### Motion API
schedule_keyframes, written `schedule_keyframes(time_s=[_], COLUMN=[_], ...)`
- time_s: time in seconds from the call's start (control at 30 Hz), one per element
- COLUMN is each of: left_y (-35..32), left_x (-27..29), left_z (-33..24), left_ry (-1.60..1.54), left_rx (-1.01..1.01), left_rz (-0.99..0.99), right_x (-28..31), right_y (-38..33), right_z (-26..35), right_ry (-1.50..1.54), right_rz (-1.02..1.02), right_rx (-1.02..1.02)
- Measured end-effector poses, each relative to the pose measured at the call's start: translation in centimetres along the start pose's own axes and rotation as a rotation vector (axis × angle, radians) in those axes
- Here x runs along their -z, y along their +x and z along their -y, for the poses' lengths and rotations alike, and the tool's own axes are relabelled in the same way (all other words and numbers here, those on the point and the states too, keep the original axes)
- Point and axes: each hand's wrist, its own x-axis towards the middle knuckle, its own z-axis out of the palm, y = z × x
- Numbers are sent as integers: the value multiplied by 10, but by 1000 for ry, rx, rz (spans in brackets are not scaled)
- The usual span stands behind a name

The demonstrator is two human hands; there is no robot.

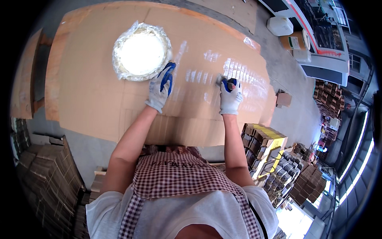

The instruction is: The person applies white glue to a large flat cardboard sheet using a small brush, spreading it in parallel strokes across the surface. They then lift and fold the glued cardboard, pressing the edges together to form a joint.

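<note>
On the brown cardboard sheet (95, 95), a round tub (141, 51) wrapped in clear plastic holds bright white material. My left hand (161, 85), in a white and blue glove, is beside the tub's lower right edge. Its fingers are curled, with a small tan bit showing at their tips; what they hold is unclear. Farther right, my right hand (230, 95) wears a matching glove and is closed around a dark-handled tool (230, 84). A greyish end of the tool sticks out to the left, low over the cardboard. White streaks (238, 71) mark the sheet around it.
Orange-brown board edges (51, 87) show under the cardboard. Stacked flattened cartons (47, 179) stand at lower left, and more bundles (262, 139) are near my right forearm. White containers (279, 26) and a brown drum (295, 40) stand on the floor at upper right.
</note>
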Motion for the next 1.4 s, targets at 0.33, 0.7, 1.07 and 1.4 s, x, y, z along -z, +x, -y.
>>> schedule_keyframes(time_s=[0.33, 0.7, 1.07, 1.4], left_y=[2, -6, -9, -1], left_x=[-1, -7, -11, -1], left_z=[-7, 18, 25, -3], left_ry=[74, 124, 191, 132], left_rx=[-5, -1, 6, 36], left_rz=[24, -2, 42, 26], right_x=[-6, -3, -69, -83], right_y=[0, 32, 36, 50], right_z=[46, 180, 223, 154], right_ry=[12, 791, 132, 1287], right_rz=[184, 601, 654, 572], right_rx=[33, 15, 305, -580])
